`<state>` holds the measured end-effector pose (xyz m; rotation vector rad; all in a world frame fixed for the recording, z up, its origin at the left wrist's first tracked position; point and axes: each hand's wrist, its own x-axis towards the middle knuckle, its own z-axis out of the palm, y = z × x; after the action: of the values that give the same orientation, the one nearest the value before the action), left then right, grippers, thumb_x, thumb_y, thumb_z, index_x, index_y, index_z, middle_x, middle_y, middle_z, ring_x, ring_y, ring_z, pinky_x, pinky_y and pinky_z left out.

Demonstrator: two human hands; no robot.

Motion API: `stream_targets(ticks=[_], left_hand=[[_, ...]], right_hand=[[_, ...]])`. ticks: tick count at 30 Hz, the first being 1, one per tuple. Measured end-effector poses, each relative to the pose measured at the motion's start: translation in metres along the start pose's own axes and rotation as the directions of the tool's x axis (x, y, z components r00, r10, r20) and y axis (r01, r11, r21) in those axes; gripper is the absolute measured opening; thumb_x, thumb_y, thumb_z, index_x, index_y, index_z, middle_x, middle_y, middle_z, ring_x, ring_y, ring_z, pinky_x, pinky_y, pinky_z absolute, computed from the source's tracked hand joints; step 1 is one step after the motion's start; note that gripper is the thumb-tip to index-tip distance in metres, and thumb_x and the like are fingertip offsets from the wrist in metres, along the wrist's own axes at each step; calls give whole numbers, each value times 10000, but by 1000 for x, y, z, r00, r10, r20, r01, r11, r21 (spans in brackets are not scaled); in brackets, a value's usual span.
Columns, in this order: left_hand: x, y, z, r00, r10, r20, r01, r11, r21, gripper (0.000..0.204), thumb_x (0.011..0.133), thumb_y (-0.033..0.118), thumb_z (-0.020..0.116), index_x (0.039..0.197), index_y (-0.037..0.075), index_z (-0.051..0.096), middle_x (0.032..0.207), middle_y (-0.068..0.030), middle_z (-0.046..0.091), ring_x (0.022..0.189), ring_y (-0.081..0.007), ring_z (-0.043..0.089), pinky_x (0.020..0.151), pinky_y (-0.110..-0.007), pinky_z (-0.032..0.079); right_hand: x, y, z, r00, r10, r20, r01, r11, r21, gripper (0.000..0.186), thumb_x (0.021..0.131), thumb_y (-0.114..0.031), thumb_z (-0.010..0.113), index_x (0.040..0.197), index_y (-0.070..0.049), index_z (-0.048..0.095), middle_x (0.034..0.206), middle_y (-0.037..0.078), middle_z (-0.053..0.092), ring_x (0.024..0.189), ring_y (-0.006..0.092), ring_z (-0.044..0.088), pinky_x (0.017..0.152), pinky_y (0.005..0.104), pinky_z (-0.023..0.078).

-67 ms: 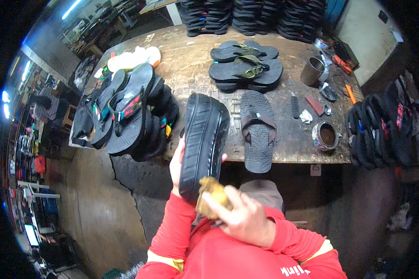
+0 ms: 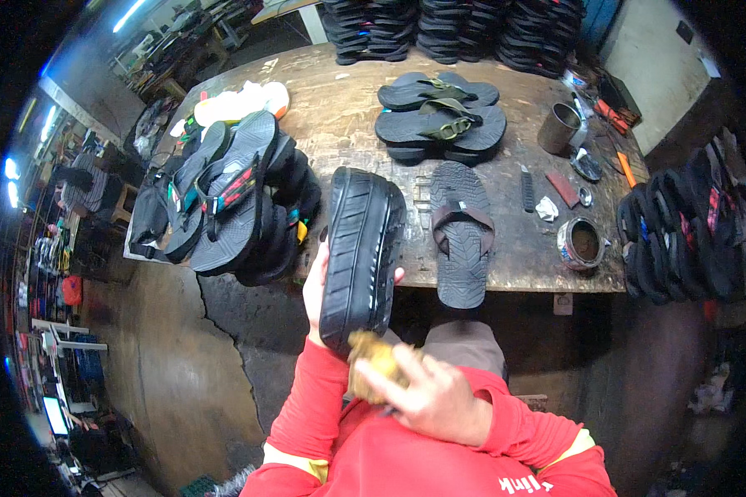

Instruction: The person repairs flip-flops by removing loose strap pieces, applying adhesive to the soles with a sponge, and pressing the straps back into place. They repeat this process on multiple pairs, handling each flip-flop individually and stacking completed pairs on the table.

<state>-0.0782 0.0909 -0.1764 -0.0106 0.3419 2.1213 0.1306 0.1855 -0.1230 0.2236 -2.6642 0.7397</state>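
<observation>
My left hand (image 2: 314, 290) is closed around a thick black sandal (image 2: 358, 257), fingers behind and one fingertip showing at its right edge. The sandal stands tilted up at the table's front edge, its grooved, shiny black underside and side facing me; any strap is hidden. In my right hand (image 2: 439, 402) is a crumpled yellow-brown cloth or sponge (image 2: 377, 367), slightly blurred, at the sandal's lower end. Just right of the held sandal, a single black sandal (image 2: 462, 248) with a brown strap lies on the wooden table (image 2: 323, 99), its near end over the edge.
A heap of strapped sandals (image 2: 240, 195) stands at left, a green-strapped stack (image 2: 441, 124) farther back. On the right are an open tin (image 2: 580, 243), a metal cup (image 2: 559, 128), a black-handled tool (image 2: 526, 190) and crumpled white paper (image 2: 546, 209). More sandals (image 2: 680, 236) hang beyond the right edge.
My right hand with the cloth has shifted slightly down and away from the sandal's lower end. The sandal in my left hand has barely moved.
</observation>
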Motion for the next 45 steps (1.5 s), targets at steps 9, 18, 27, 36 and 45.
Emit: stream_targets(ticks=[9, 18, 27, 36, 45], left_hand=[[2, -16, 11, 998, 1, 58, 1, 999, -34, 618, 1131, 488, 347, 1550, 51, 469, 1448, -229, 614, 1139, -425, 710, 998, -635, 582], [-52, -44, 15, 999, -47, 8, 46, 996, 73, 583, 1116, 483, 368, 1555, 113, 473, 1487, -216, 584, 1299, -419, 619, 1006, -639, 555], [-68, 15, -6, 1000, -12, -26, 27, 743, 669, 696, 1045, 347, 645, 1542, -93, 439, 1486, -230, 580, 1359, -348, 590, 1156, -478, 459], [40, -54, -23, 765, 174, 621, -131, -901, 414, 359, 998, 135, 658, 1348, 58, 674, 1435, -158, 656, 1394, -348, 566, 1207, -603, 312], [106, -138, -1, 918, 163, 362, -149, -703, 695, 707, 883, 300, 765, 1504, 53, 534, 1589, -235, 468, 1461, -448, 446, 1180, -579, 376]], right_hand=[[27, 20, -11, 979, -167, -118, 179, 979, 98, 738, 606, -223, 873, 1332, -251, 743, 1121, 167, 624, 819, 280, 720, 692, 381, 636], [83, 98, -26, 921, 203, -332, -247, 964, -97, 643, 742, -101, 834, 1357, -243, 715, 1167, 172, 599, 892, 379, 714, 746, 449, 617], [48, 212, -98, 887, 435, -154, -398, 890, 222, 592, 850, -273, 865, 1398, -119, 700, 1129, 164, 715, 1028, 259, 695, 943, 364, 537], [-105, 256, -133, 651, 429, -626, -672, 710, -212, 521, 772, -143, 901, 1275, -202, 777, 1102, 160, 671, 948, 348, 711, 819, 418, 590], [-121, 264, -125, 559, 366, -744, -697, 693, -183, 551, 808, -116, 898, 1334, -148, 734, 1143, 143, 642, 1017, 301, 677, 905, 399, 569]])
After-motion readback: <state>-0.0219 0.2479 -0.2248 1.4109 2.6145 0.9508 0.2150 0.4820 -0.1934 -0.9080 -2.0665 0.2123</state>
